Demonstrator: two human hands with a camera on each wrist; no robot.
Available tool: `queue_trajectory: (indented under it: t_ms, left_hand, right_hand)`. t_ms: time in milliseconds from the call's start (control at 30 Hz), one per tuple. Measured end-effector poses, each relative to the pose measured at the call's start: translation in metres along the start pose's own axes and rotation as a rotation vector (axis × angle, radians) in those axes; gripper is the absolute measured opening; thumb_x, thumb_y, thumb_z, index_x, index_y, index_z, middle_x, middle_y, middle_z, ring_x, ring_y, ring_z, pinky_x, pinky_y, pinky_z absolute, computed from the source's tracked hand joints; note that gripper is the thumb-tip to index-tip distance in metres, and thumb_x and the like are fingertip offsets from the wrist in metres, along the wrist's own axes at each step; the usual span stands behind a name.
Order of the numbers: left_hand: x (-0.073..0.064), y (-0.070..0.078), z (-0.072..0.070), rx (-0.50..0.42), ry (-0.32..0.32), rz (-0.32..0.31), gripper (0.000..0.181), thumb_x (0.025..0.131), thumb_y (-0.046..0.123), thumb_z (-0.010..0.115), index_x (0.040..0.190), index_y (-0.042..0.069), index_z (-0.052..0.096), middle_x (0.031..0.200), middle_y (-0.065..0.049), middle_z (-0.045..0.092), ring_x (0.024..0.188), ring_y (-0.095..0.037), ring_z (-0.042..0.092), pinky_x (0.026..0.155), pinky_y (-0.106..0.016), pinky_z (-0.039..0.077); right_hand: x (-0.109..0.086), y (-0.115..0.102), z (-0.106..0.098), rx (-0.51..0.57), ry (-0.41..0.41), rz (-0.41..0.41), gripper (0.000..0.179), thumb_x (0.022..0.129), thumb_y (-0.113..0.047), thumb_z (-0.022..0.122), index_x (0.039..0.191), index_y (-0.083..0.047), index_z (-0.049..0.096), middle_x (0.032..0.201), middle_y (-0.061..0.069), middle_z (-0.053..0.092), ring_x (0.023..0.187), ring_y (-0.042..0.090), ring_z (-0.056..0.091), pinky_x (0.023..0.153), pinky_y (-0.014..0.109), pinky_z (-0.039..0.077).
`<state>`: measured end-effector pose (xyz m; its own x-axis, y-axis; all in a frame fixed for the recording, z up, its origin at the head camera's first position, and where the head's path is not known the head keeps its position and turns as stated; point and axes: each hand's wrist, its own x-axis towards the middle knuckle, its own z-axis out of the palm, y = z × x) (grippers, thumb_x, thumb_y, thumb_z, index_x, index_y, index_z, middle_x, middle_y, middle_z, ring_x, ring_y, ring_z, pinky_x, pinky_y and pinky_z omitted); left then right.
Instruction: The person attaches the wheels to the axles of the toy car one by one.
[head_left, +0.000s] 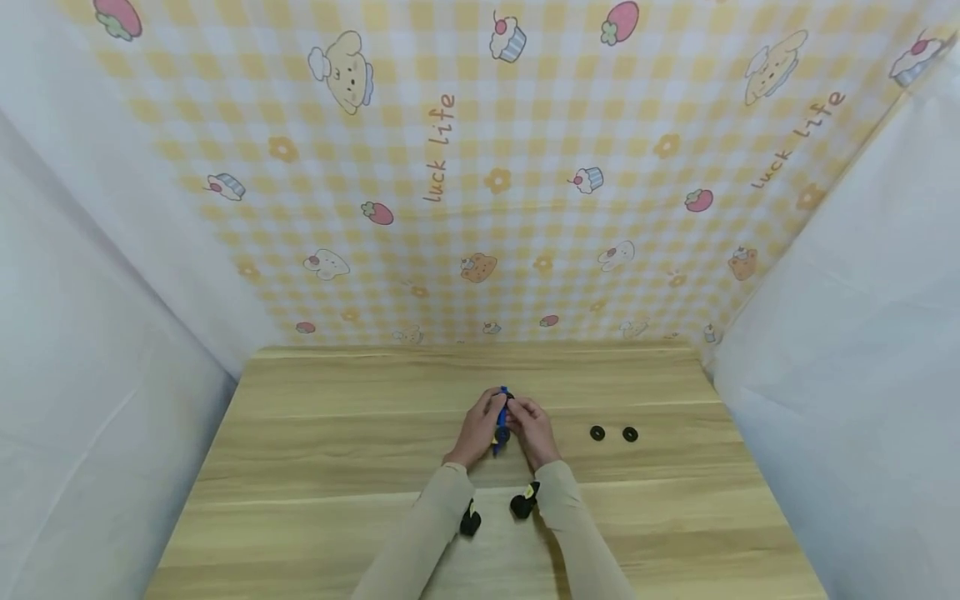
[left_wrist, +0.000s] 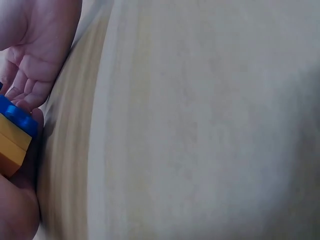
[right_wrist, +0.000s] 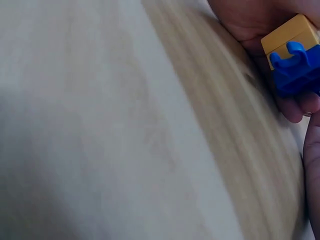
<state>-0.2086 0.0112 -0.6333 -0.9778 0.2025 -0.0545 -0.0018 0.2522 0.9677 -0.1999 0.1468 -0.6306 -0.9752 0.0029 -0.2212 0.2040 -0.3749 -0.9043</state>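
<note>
A blue and yellow toy-brick piece (head_left: 502, 419), long and narrow in the head view, is between the two hands above the middle of the table. My left hand (head_left: 475, 431) grips it from the left side. From the right, the fingertips of my right hand (head_left: 534, 432) pinch a small black wheel (head_left: 510, 398) against the piece's far end. Another dark wheel (head_left: 502, 434) sits at its near end. The left wrist view catches the blue studded part (left_wrist: 19, 117) over yellow bricks (left_wrist: 12, 145). Blue hooks (right_wrist: 296, 52) show in the right wrist view. Fingers hide much of the piece.
Two black wheels (head_left: 597, 433) (head_left: 630, 434) lie apart on the wooden table (head_left: 337, 450), right of the hands. Black wrist cameras (head_left: 522, 505) hang by both cuffs. A checked cloth (head_left: 420, 250) rises behind the table, with white sheets (head_left: 847, 333) at both sides.
</note>
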Motion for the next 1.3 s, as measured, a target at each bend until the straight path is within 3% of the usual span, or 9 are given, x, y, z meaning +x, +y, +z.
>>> queue_trajectory:
  t_ms: [167,433,833,1133,1300]
  left_hand:
    - [-0.001,0.002,-0.001,0.029,0.014,0.008,0.054,0.103,0.060,0.035,0.141,0.026,0.053,0.135,-0.012,0.063,0.124,-0.031,0.060,0.103,-0.052,0.047]
    - [-0.004,0.001,-0.001,0.023,0.034,0.037,0.052,0.103,0.059,0.038,0.138,0.025,0.057,0.129,-0.008,0.067,0.118,-0.027,0.063,0.102,-0.050,0.048]
    - [-0.005,-0.003,0.002,-0.009,0.057,0.046,0.051,0.102,0.058,0.042,0.136,0.025,0.060,0.127,-0.006,0.068,0.114,-0.025,0.065,0.101,-0.048,0.049]
    - [-0.006,-0.002,0.000,-0.019,0.041,0.054,0.050,0.102,0.058,0.041,0.135,0.025,0.061,0.127,-0.005,0.068,0.117,-0.024,0.064,0.102,-0.047,0.049]
    - [-0.005,-0.001,-0.001,-0.018,0.033,0.062,0.049,0.103,0.056,0.041,0.135,0.024,0.061,0.126,-0.006,0.068,0.115,-0.024,0.065,0.101,-0.048,0.049]
  right_hand:
    - [0.000,0.001,0.001,-0.090,0.014,-0.019,0.012,0.100,-0.025,0.061,0.094,-0.017,0.067,0.081,-0.006,0.059,0.073,0.007,0.057,0.068,0.019,0.052]
    - [0.002,0.004,0.002,-0.293,0.028,-0.043,0.042,0.098,-0.048,0.058,0.088,-0.008,0.064,0.072,-0.005,0.054,0.065,0.009,0.050,0.062,0.020,0.048]
    - [-0.002,0.006,-0.001,-0.299,-0.010,-0.065,0.045,0.098,-0.053,0.055,0.082,-0.011,0.059,0.071,-0.003,0.053,0.063,0.010,0.050,0.062,0.022,0.047]
    - [-0.010,-0.011,0.003,-0.272,-0.047,-0.024,0.038,0.105,-0.034,0.050,0.083,-0.003,0.057,0.072,-0.002,0.053,0.066,0.012,0.051,0.064,0.023,0.048]
    - [-0.019,-0.022,0.008,-0.288,-0.059,-0.030,0.037,0.105,-0.033,0.050,0.080,-0.006,0.056,0.072,-0.003,0.054,0.067,0.012,0.051,0.065,0.024,0.049]
